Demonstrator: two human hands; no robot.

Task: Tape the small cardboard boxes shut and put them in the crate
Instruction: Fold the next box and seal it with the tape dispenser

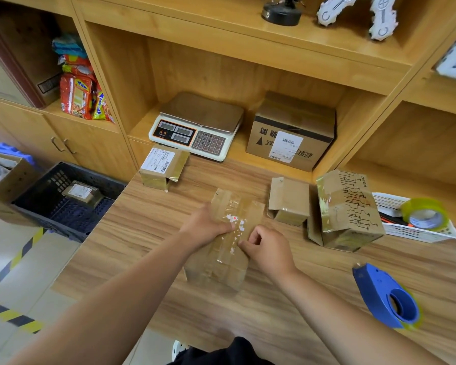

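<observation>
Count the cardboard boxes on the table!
4: the taped box under the left hand and right hand; the labelled box at the back left; the plain box and printed box toward the white basket. None looks hidden.

Wood-grain table [142, 227] across mid-frame. On it: taped cardboard box [221, 270] at centre; labelled box [159, 167], small box [288, 201] and printed box [348, 209] above it; white basket [416, 233] far right; blue tape dispenser [379, 291] lower right.

We see bare table [142, 227] centre left, open toward the crate [58, 177]; a printed box [348, 209] and tape dispenser [387, 296] crowd the right.
</observation>
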